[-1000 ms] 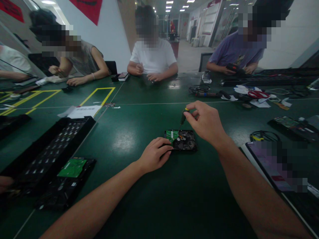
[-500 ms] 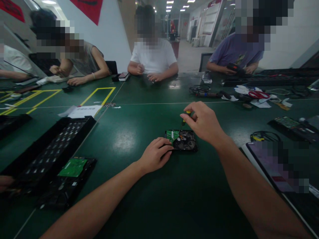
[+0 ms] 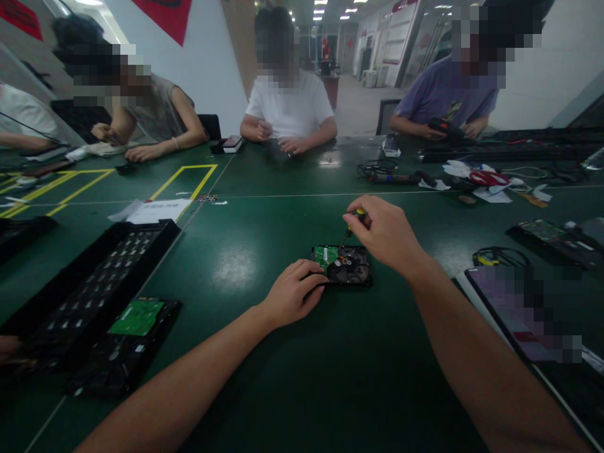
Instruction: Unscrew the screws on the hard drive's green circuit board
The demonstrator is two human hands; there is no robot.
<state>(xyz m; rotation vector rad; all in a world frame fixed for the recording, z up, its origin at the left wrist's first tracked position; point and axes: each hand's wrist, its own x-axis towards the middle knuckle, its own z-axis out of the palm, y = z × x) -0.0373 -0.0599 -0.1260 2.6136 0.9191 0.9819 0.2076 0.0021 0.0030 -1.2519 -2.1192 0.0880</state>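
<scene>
A hard drive with a green circuit board (image 3: 356, 267) lies on the green table, board side up. My left hand (image 3: 295, 292) grips its left end, fingers on top of the board's corner and thumb at the near edge. Above the drive, my right hand (image 3: 384, 233) pinches a small yellow and black screwdriver (image 3: 350, 231) by the handle. The screwdriver leans, its shaft pointing down to the right edge of the green board. Whether the tip sits in a screw is too small to tell.
On the left are a long black tray (image 3: 101, 277) and a second hard drive (image 3: 136, 318), with another person's hand (image 3: 9, 348) beside them. A tablet-like screen (image 3: 514, 314) and cables (image 3: 500, 257) lie right. People sit across the table.
The screwdriver leans slightly more to the right, and my right hand has shifted a little. My left hand still holds the drive. The whole view has moved slightly.
</scene>
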